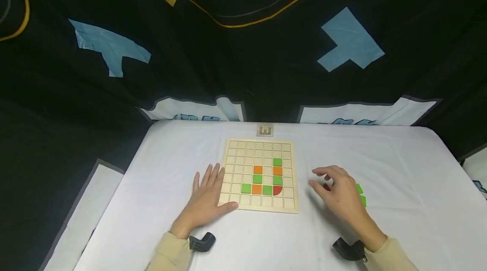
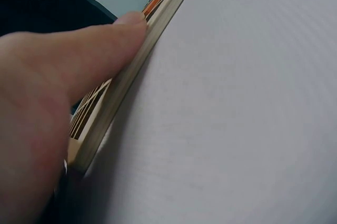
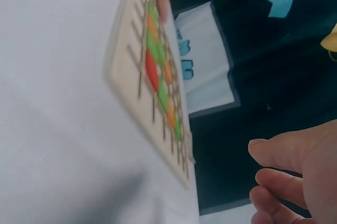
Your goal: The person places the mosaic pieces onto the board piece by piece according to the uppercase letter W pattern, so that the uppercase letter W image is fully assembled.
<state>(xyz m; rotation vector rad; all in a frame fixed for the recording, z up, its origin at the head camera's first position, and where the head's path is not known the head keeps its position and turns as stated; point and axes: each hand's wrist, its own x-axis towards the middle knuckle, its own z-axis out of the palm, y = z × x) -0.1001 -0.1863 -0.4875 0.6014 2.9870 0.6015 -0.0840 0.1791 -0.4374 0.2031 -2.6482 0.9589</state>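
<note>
The left hand (image 1: 205, 200) lies spread at the left side of the gridded wooden board (image 1: 272, 209), fingers extended and grasping nothing, its thumb resting on the near edge by the corner. To the right of the board and apart from it is the right hand (image 1: 340, 191), its fingers loosely bent and its thumb held away from them; the right wrist view shows no piece between them. In the head view a dark red piece (image 1: 326, 187) shows through that gap, and two green pieces (image 1: 363, 200) lie partly hidden behind the hand on the white counter (image 1: 411, 178).

The board lies on the counter between the hands. In its second row from the near edge, from left to right, are green, orange, green and a round-cornered red piece (image 1: 277, 190). Above the red one run green, orange, green; above the orange one, green then orange. Beyond the counter hangs a dark cloth (image 1: 243, 64) with blue patches (image 1: 351, 40).
</note>
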